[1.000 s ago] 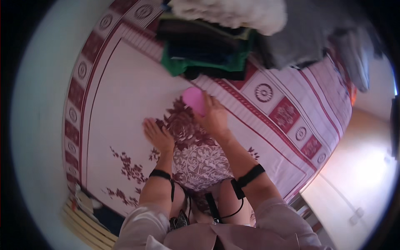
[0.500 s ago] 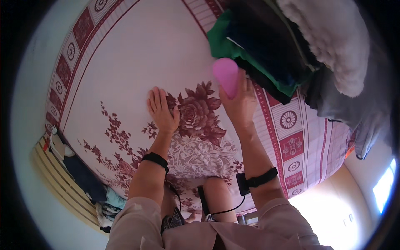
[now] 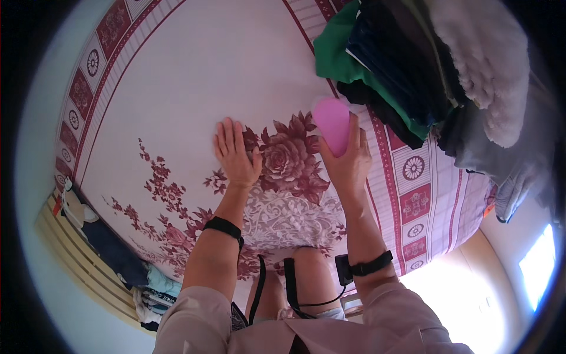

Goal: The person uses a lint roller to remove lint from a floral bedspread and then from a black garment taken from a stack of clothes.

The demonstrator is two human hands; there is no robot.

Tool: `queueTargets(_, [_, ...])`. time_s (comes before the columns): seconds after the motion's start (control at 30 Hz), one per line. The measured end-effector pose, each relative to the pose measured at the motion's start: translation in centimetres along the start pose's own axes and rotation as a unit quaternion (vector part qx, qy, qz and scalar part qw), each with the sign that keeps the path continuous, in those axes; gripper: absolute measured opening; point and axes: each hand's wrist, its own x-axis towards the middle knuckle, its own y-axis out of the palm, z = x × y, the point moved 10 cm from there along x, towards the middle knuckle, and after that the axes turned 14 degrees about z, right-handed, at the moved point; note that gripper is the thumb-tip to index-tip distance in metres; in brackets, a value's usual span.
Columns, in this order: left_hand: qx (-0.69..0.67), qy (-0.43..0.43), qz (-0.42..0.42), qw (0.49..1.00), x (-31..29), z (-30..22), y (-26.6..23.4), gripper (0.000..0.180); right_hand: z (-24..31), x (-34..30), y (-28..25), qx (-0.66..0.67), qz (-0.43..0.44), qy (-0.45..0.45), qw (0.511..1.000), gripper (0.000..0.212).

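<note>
My right hand [image 3: 349, 162] grips a smooth pink brush [image 3: 332, 122], with a rounded far end and a narrower end in my fingers. Its underside is hidden against the pale flowered bedsheet [image 3: 188, 71]. To the left, my left hand [image 3: 237, 154] lies flat on the sheet, fingers stretched out and holding nothing. Between the two hands shows a large printed dark-red rose.
A heap of clothes [image 3: 407, 71], green, black and dark blue, lies at the far right beside a fluffy white garment [image 3: 489, 65]. Over a slatted wooden board [image 3: 76, 248] at the left hang more clothes. A black cable [image 3: 324, 304] runs near my legs.
My right hand and the pink brush have come slightly nearer to me and to the right in the picture. The view has shifted a little; my left hand stays flat on the sheet.
</note>
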Motion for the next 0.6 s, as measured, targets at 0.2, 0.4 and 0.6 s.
queueTargets(0.2, [-0.008,-0.001,-0.007,1.000,-0.2,0.2,0.0,0.065,0.5,-0.2,-2.2,-0.011,-0.095,0.046,0.994,0.068])
queueTargets(0.4, [-0.012,0.000,-0.006,1.000,-0.3,0.1,-0.1,0.065,0.2,0.6,-1.3,0.004,-0.107,0.011,0.994,0.066])
queueTargets(0.6, [-0.023,0.011,-0.025,0.999,-0.3,0.1,-0.3,0.065,-1.0,-3.7,-1.1,0.012,-0.081,0.095,0.992,0.068])
